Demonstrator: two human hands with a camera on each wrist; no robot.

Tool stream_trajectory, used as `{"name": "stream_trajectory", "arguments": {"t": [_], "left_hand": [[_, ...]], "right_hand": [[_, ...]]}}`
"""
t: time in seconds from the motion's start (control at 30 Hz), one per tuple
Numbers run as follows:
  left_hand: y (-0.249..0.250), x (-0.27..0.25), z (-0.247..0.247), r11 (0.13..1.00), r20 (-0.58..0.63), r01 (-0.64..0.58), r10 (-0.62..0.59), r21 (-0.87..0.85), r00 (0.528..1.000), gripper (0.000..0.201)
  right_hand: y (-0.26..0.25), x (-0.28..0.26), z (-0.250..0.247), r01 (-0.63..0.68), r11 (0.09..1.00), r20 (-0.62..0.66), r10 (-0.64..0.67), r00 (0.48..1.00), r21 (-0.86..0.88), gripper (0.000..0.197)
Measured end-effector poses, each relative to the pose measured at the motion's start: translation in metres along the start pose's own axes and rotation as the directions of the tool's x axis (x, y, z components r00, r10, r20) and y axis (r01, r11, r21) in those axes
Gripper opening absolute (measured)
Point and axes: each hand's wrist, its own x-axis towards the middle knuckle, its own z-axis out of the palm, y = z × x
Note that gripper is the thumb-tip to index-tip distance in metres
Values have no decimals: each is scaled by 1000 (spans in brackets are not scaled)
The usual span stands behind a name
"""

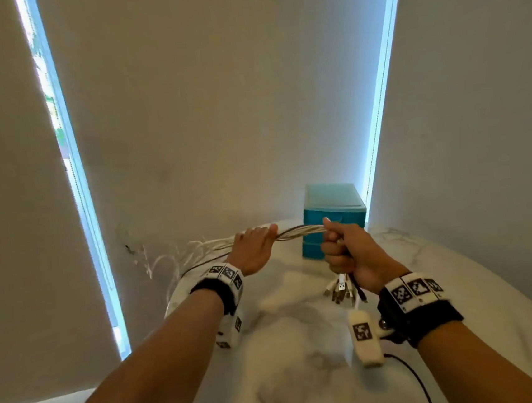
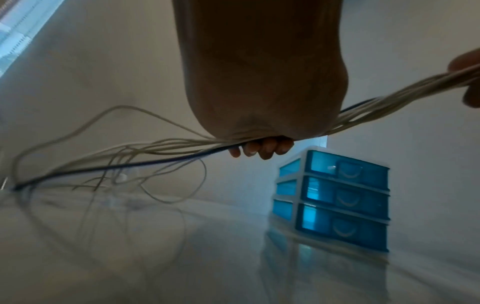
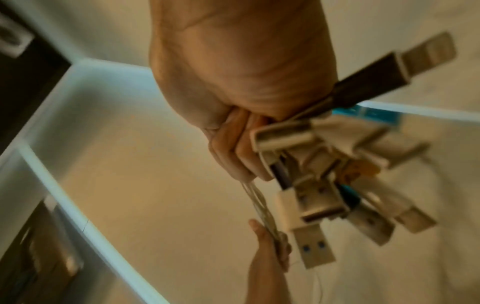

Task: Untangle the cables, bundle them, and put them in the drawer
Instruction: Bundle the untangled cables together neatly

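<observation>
The fingers (image 3: 235,162) of the right hand (image 1: 349,256) are curled tight around the cables (image 1: 300,231) just behind their plugs (image 1: 343,288), which hang below the fist over the marble surface (image 1: 292,354). The left hand (image 1: 254,246) closes around the same strands further along, its fingertips (image 2: 262,147) wrapped under them, so the bunch runs nearly straight between both hands — beyond the left hand it spreads into loose loops over the far edge. These cables look thin, light and very soft; they will probably slide and tangle again easily, so holding near the stiff plug ends seems the safest place. The blue drawer unit (image 1: 334,217) stands behind the right hand, all three drawers appearing closed. Where the loose ends finish is hidden, and the right wrist view is blurred.
</observation>
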Motion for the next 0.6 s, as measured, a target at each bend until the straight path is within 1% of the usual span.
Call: {"name": "stream_trajectory", "arguments": {"t": [0.07, 0.1, 0.2, 0.3, 0.37, 0.47, 0.53, 0.6], "left_hand": [[18, 4, 17, 996, 55, 59, -55, -67, 997, 62], [24, 6, 22, 990, 76, 95, -87, -100, 993, 66], [39, 9, 32, 961, 120, 176, -153, -213, 981, 78], [56, 6, 33, 908, 110, 204, -175, -367, 978, 83], [70, 2, 33, 881, 114, 205, -172, -426, 978, 80], [96, -2, 36, 861, 114, 161, -121, -482, 986, 74], [113, -9, 43, 824, 116, 139, -89, -549, 989, 70], [131, -17, 53, 784, 125, 118, -51, -609, 991, 66]], "right_hand": [[16, 1, -18, -29, 981, 55, 19, 998, 191, 45], [24, 1, -24, -29, 967, 79, 9, 997, 253, 44], [48, 0, -37, -1, 930, 138, -53, 989, 368, 43], [59, 0, -46, 57, 902, 139, -128, 982, 428, 48], [58, -1, -49, 115, 895, 90, -169, 981, 432, 50], [54, -2, -49, 205, 861, -5, -229, 973, 465, 48], [54, -2, -48, 259, 859, -101, -239, 966, 441, 48], [54, -2, -50, 293, 886, -241, -215, 947, 360, 48]]}}
